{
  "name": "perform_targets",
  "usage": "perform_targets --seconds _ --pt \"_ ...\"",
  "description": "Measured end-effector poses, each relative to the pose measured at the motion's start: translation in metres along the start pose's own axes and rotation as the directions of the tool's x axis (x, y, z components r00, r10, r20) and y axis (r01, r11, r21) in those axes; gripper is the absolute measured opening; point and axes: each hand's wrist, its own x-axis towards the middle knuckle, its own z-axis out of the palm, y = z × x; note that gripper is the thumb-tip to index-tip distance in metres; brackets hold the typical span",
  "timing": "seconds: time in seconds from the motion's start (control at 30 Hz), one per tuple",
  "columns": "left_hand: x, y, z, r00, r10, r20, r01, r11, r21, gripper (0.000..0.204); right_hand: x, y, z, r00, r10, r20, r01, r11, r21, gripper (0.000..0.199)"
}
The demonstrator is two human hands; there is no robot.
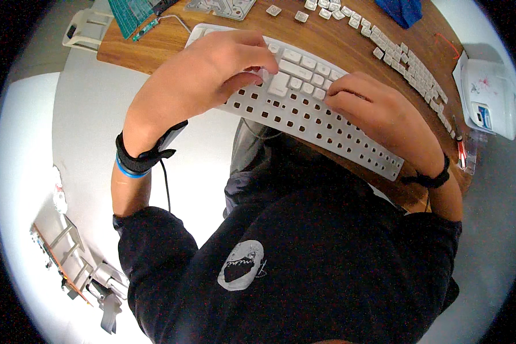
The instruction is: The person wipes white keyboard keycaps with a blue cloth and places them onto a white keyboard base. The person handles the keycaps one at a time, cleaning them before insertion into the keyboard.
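A white keyboard case (327, 130) lies slantwise over the table's near edge, above my lap. White keycaps (296, 70) fill part of its far side, while rows of bare square holes run along its nearer side. My left hand (226, 66) reaches over the left end, thumb and fingers closed together beside the large keycap (278, 85); a pale bit shows between them, probably a keycap. On the right, my right hand (370, 106) rests over the case with curled fingers, their tips at the edge of the keycaps. What those fingertips hold, if anything, is hidden.
Loose keycaps (410, 71) lie in a curved band across the wooden table (321, 34). A green mat (123, 17), a small circuit board (146, 28) and a metallic plate (223, 7) sit at the back left. Far right are a red-handled tool (461, 146) and a clear container (490, 92).
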Motion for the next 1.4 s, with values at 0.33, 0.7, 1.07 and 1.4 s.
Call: perform_targets --seconds 0.33,0.7,1.07,1.4 --pt "0.0 0.007 0.006 0.996 0.044 -0.075 -0.039 0.997 0.071 0.027 -0.002 0.007 0.001 0.969 0.248 -0.012 -0.235 0.932 0.276 0.025" --pt "0.005 0.009 0.007 0.998 0.019 -0.062 -0.008 0.985 0.171 0.023 -0.002 0.011 0.0 0.919 0.392 0.041 -0.359 0.788 0.5 0.026" --pt "0.003 0.003 0.008 0.993 0.053 -0.109 -0.034 0.985 0.17 0.024 0.007 -0.006 0.007 0.974 0.225 -0.034 -0.219 0.967 0.127 0.019" --pt "0.002 -0.003 0.009 0.992 0.052 -0.112 -0.036 0.989 0.145 0.025 0.017 -0.023 0.003 0.966 0.259 0.012 -0.258 0.965 -0.043 0.017"
